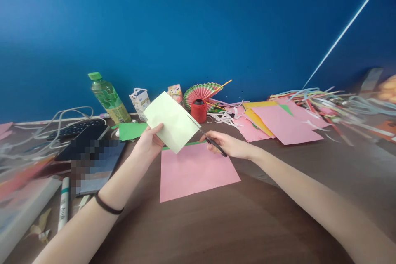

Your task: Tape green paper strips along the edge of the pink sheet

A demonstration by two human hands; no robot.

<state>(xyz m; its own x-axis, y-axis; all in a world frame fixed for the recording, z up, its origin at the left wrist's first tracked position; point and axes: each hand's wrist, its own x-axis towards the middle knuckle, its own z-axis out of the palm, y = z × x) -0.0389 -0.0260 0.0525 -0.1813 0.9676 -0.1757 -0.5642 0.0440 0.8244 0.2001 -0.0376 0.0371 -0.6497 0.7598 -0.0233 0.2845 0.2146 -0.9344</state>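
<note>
My left hand (151,139) pinches a light green sheet of paper (171,121) by its lower left side, thumb on top. The sheet is held tilted above the table. In my right hand (219,145) is a pair of black-handled scissors (219,143), its blades at the sheet's right edge. Whether the blades are parted there is hard to make out. Below both hands a pink sheet of paper (198,173) lies flat on the dark table, with a strip of green showing along its far edge.
Behind stand a green-capped bottle (109,99), a small carton (140,102), a red spool (198,111) and a pleated paper fan (202,93). Pink and yellow papers (287,126) and loose paper strips lie at right. Cables, a phone (83,142) and a marker (63,202) lie at left.
</note>
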